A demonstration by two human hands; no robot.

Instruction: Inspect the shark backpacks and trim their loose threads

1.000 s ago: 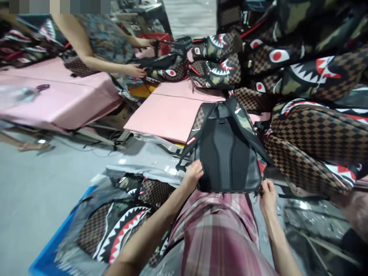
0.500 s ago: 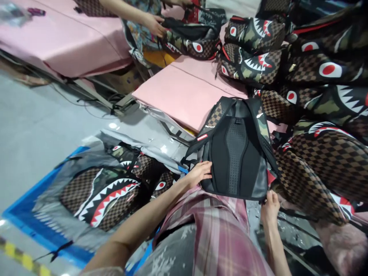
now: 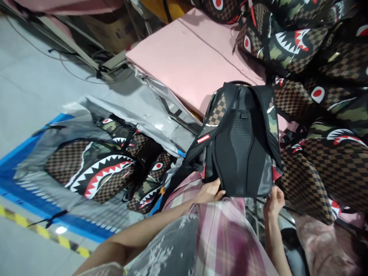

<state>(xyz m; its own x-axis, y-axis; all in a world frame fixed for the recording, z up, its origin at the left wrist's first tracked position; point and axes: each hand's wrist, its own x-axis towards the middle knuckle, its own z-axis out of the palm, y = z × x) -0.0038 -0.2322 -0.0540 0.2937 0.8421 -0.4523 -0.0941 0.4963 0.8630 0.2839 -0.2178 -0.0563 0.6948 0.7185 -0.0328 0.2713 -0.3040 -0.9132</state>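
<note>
My left hand (image 3: 209,191) and right hand (image 3: 274,200) each pinch the backpack's (image 3: 244,153) bottom corners, back panel facing me, frame centre

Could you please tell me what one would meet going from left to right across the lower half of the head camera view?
Blue bin edge → bagged shark-mouth backpack → left hand → black-backed backpack → right hand → checkered backpacks pile.
</note>
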